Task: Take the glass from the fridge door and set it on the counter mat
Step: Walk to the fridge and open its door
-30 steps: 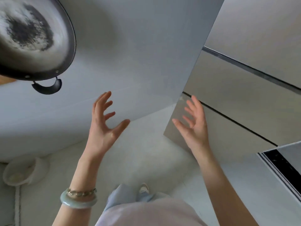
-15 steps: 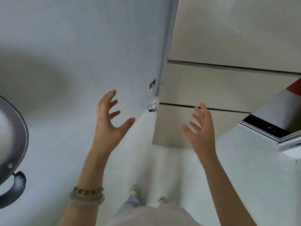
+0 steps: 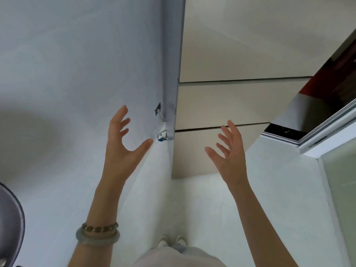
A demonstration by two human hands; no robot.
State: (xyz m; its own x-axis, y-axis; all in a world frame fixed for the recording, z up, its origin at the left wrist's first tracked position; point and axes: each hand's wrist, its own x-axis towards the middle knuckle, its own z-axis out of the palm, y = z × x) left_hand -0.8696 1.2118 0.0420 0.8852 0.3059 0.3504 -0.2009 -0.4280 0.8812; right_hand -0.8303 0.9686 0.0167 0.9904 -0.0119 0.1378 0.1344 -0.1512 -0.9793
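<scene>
Glass: not in view; no glass shows near either hand, and where it stands cannot be told.
Fridge: a tall beige unit with flat door panels (image 3: 240, 105) split by dark horizontal seams stands ahead and to the right; all its panels are shut.
Left hand (image 3: 120, 147): raised, fingers (image 3: 120, 116) spread and gently curled, thumb held wide; it grasps nothing and touches nothing, hanging in front of the pale blue-grey wall (image 3: 77, 64).
Right hand (image 3: 230, 158): raised level with the left, palm turned inward, fingers (image 3: 234, 132) splayed loose; empty, in front of the lowest beige panel, contact with it not visible.
Wrist: a beaded bracelet and a pale green bangle (image 3: 97, 237) sit on the left forearm.
Edges: the wall meets the beige unit at a vertical corner (image 3: 178, 74) between the two hands; a small blue-and-white fitting (image 3: 161, 136) sits low on that corner, just beside the left thumb.
Open room: bare white floor (image 3: 202, 199) lies below both hands; a white-framed glass door (image 3: 327, 143) borders the right, a dark round pan rim (image 3: 13, 218) the lower left.
</scene>
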